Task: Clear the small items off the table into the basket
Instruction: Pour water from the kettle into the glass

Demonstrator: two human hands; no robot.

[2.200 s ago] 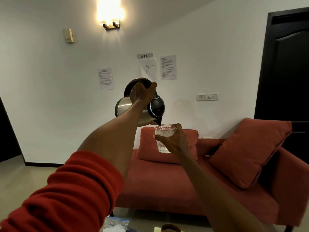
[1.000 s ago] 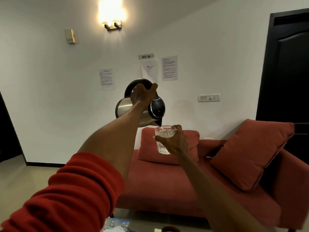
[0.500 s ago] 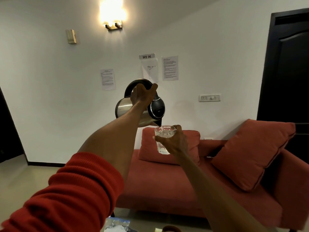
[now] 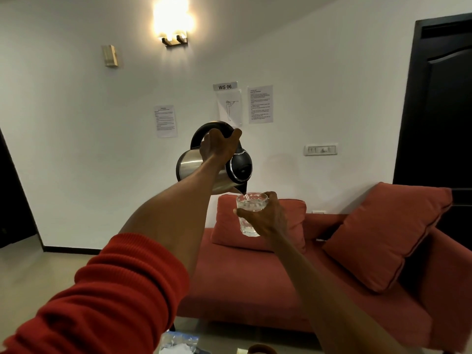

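Tilting steel kettle (image 4: 196, 167) in left fingers (image 4: 217, 146), spout over water-filled glass (image 4: 249, 215) in right fingers (image 4: 265, 215)

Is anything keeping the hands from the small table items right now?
Yes: both are occupied. The left hand tilts a kettle over a glass held by the right hand. No basket is in view.

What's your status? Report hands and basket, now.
Left hand gripping kettle, tilted, spout over glass. Right hand holding glass. Basket not in view; no table items picked up.
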